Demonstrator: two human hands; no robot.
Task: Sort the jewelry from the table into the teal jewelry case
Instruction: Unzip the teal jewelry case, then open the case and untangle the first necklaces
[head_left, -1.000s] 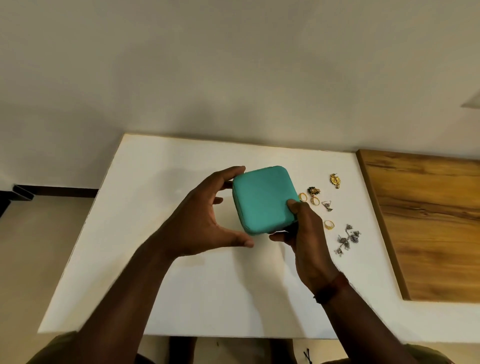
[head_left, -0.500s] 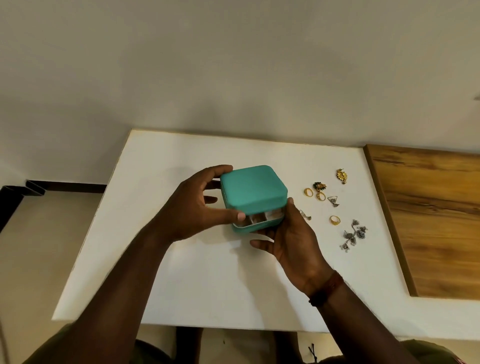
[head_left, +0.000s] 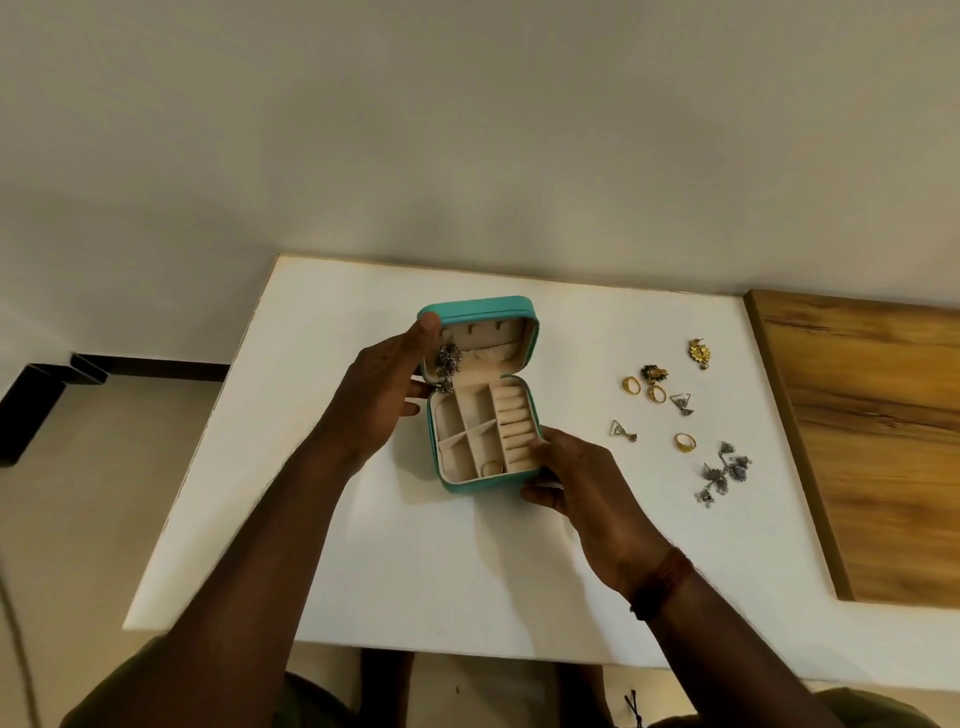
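The teal jewelry case stands open on the white table, its lid tipped back. My left hand grips the lid's left edge, thumb on the rim. My right hand holds the base's near right corner. Inside are cream compartments and ring rolls; a gold ring lies in a near compartment, and a silver earring hangs at the lid's left side. To the right on the table lie gold rings, triangle earrings, a gold pendant and a silver cluster.
A wooden panel adjoins the table on the right. A pale wall rises behind the table. Floor and a dark skirting strip show at the left. The table's near edge runs just above my lap.
The case went from closed and lifted, to slightly ajar, to fully open on the table. My left hand swung the lid back; my right hand stayed at the base.
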